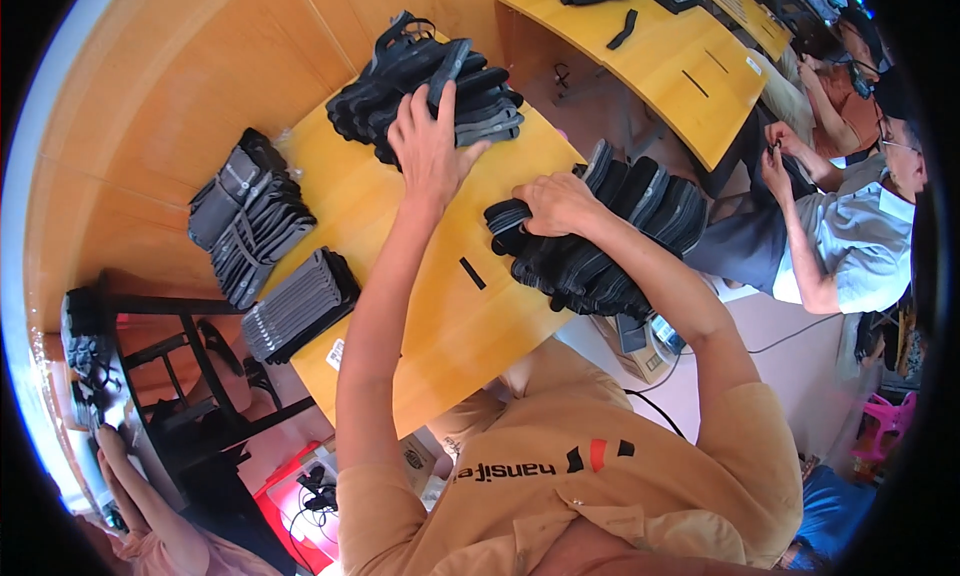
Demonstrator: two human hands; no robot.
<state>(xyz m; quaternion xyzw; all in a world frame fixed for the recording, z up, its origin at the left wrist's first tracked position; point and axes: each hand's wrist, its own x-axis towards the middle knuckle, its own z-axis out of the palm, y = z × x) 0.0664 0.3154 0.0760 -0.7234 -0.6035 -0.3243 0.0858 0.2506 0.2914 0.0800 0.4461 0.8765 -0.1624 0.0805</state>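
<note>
My left hand (pixel 430 146) reaches over a heaped pile of black and grey fabric pieces (pixel 370 101) at the far side of the yellow table (pixel 420 371). Its fingers are spread and its thumb stands apart, with the fingertips against an upright dark strip (pixel 452 66). At the table's right edge my right hand (pixel 560 204) curls its fingers over the end of a black padded fabric piece (pixel 508 216). That piece lies at the left end of a row of similar stacked pieces (pixel 600 266). Between my forearms a thin black strip (pixel 472 273) lies flat.
Two neat stacks, one of dark strapped pieces (pixel 245 211) and one of grey pieces (pixel 300 306), line the table's left side. A wooden wall (pixel 250 46) rises behind. Another yellow table (pixel 650 66) stands at the far right, with a seated person (pixel 840 236) handling something small.
</note>
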